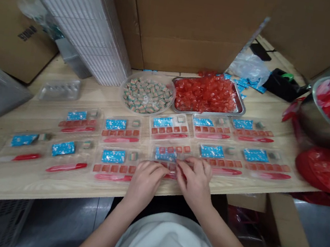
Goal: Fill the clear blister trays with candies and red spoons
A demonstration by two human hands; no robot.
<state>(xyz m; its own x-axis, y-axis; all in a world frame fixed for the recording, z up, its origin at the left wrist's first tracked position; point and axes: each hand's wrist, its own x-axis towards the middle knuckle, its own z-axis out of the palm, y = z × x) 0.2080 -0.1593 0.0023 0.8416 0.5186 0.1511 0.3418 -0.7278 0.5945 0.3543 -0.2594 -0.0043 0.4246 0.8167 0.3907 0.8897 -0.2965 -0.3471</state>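
My left hand (pixel 146 180) and my right hand (pixel 196 180) meet over a clear plastic tray at the front middle of the table. Bent fingers on both hands come together at the tray's front part, around small red squares; exactly what they pinch is hidden. The tray holds a blue packet (pixel 164 154), and a row of red squares (pixel 175 149) lies across it. Beside my left hand is a filled tray with a blue packet (pixel 113 156), red squares and a pink-red stick (pixel 113 177). A similar tray with a blue packet (pixel 212 151) lies beyond my right hand.
Two rows of trays cover the wooden table (pixel 57 189). Behind stand a round tub of small striped pieces (pixel 147 95), a metal tray (pixel 243 111) of red wrapped pieces and tall stacked plastic trays (pixel 72 13). A steel bowl (pixel 307 110) and red basket (pixel 304 164) stand right.
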